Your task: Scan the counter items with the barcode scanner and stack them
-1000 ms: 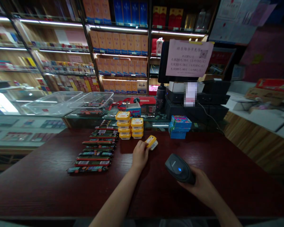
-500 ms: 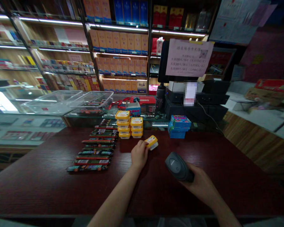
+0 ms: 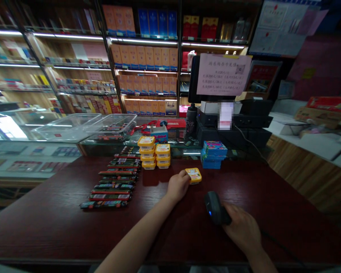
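Between the fingers of my left hand (image 3: 179,185) is a small yellow-lidded plastic tub (image 3: 194,175), low over the dark wooden table or resting on it; I cannot tell which. My right hand (image 3: 241,225) is wrapped round the handle of a black barcode scanner (image 3: 214,207), on which a small blue light shows. To the left of the tub, more tubs of the same kind stand in two stacks (image 3: 147,152) (image 3: 163,156). Farther left, several thin dark packets (image 3: 113,185) lie in an overlapping row.
A pile of blue boxes (image 3: 213,154) stands near the table's (image 3: 59,227) far edge. Behind are a glass counter with clear plastic bins (image 3: 113,125), a black bottle (image 3: 191,120) and a monitor carrying a paper sign (image 3: 223,74). Shelves of boxed goods (image 3: 147,84) line the wall.
My left hand has moved right with the tub, whose tilted lid now faces up more. The scanner in my right hand has turned and sits slightly lower, with its blue light showing.
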`<action>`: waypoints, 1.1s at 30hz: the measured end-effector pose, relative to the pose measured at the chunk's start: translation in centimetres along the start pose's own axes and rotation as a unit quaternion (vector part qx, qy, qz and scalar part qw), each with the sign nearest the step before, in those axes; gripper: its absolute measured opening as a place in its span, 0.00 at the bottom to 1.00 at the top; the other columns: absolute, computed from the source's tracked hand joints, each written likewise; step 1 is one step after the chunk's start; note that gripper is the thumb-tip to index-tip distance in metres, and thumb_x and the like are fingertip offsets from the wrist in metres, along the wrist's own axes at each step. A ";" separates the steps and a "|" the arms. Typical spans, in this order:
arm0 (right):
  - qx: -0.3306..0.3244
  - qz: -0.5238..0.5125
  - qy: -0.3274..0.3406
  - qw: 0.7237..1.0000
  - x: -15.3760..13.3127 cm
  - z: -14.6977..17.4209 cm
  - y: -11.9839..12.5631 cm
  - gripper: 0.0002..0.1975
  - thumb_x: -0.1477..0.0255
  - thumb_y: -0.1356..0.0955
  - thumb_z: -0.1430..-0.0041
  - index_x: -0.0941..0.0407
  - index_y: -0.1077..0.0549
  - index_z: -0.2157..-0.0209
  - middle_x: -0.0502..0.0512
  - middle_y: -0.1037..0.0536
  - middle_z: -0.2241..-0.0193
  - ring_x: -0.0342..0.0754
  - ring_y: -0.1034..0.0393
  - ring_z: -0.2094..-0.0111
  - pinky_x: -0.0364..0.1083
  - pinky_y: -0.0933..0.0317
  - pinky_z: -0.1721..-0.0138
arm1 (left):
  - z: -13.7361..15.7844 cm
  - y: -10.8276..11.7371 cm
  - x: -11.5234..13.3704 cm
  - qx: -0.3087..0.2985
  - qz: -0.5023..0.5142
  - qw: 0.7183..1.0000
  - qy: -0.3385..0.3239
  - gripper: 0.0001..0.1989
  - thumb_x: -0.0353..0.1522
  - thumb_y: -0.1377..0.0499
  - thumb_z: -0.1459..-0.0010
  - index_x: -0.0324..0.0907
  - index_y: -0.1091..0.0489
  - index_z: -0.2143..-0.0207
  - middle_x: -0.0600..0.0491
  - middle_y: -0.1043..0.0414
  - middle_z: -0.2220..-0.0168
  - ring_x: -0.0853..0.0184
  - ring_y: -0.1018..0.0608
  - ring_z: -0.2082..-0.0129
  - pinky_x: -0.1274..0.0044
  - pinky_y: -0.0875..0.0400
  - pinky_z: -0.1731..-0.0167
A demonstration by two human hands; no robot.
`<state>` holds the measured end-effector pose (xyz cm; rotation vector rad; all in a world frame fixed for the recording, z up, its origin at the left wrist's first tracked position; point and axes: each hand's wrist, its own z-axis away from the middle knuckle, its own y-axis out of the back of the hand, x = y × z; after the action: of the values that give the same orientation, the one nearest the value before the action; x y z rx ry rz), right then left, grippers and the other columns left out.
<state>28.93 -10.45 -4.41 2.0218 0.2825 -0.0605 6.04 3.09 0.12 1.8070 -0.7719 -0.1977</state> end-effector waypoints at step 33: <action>0.000 -0.011 -0.021 1.000 0.0 -0.2 -0.2 0.16 0.75 0.36 0.49 0.54 0.29 0.56 0.53 0.22 0.64 0.48 0.28 0.63 0.46 0.39 0.58 | -8.3 -8.0 3.8 0.002 0.611 0.768 0.193 0.14 0.24 0.39 0.52 0.34 0.26 0.60 0.46 0.22 0.64 0.68 0.21 0.68 0.76 0.26 0.65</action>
<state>28.89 -10.19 -4.49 2.0141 0.2781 -0.1172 16.27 8.89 -3.05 0.9638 -1.4551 1.0015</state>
